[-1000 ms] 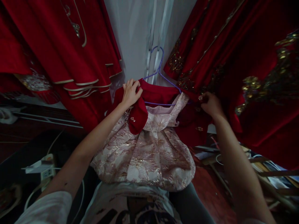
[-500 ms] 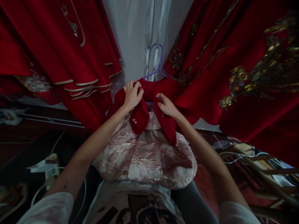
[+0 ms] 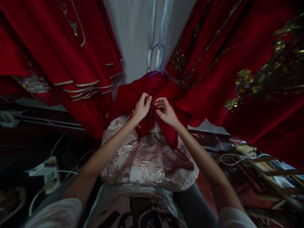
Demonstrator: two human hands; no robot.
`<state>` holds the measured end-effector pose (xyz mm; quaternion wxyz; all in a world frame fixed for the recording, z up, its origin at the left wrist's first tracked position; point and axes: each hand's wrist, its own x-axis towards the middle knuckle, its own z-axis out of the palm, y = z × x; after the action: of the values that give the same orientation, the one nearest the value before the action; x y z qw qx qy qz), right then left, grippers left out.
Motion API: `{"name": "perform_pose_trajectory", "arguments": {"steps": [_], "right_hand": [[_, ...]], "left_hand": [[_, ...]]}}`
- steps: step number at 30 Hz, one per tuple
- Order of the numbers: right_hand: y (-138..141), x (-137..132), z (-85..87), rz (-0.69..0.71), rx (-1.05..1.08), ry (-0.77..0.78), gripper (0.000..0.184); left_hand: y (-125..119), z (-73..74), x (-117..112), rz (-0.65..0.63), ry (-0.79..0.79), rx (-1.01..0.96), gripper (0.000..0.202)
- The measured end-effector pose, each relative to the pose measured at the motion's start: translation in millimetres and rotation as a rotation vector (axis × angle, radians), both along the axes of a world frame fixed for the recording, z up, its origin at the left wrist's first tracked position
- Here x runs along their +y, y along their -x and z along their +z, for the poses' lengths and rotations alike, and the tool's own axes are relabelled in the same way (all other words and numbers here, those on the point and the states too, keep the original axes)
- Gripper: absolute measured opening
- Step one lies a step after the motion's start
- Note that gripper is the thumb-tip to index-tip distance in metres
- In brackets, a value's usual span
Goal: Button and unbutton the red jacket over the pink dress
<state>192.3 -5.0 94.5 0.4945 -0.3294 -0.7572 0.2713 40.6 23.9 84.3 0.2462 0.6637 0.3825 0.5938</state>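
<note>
A small red jacket [image 3: 128,95] hangs on a purple hanger [image 3: 161,58], over a pale pink brocade dress [image 3: 147,158] with a shiny raised pattern. My left hand [image 3: 142,109] pinches the jacket's front edge just below the neckline. Close beside it, my right hand [image 3: 167,113] grips the opposite front edge, its fingertips at a beaded trim [image 3: 155,103]. The two edges are nearly together at the top, while lower down the fronts hang apart over the dress. My fingers hide the exact point where the edges meet.
Red garments with light piping [image 3: 80,63] hang at the left. A red garment with gold sequins [image 3: 247,82] hangs at the right. A white power strip [image 3: 51,175] with cords lies at lower left, and a wooden rack [image 3: 273,174] stands at lower right.
Both hands have moved inward, drawing the jacket's two front edges together below the neck. The collar area now sits higher around the hanger, covering more of the dress top.
</note>
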Motion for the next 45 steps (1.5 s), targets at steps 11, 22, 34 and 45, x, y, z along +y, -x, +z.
{"name": "perform_pose_trajectory", "arguments": {"steps": [11, 22, 34, 45], "right_hand": [[-7, 0, 5.4, -0.012, -0.109, 0.004, 0.024], [-4, -4, 13.4, -0.092, -0.104, -0.029, 0.026], [6, 5, -2.4, -0.284, 0.136, -0.068, 0.032], [15, 13, -15.7, -0.253, 0.404, 0.05, 0.035]], "left_hand": [[14, -2.5, -10, -0.26, 0.283, -0.395, 0.022], [11, -3.4, -21, -0.265, 0.146, -0.381, 0.035], [-4, -1.6, -17, -0.033, -0.065, -0.261, 0.022], [-4, -8.9, -7, -0.037, -0.034, -0.19, 0.021]]}}
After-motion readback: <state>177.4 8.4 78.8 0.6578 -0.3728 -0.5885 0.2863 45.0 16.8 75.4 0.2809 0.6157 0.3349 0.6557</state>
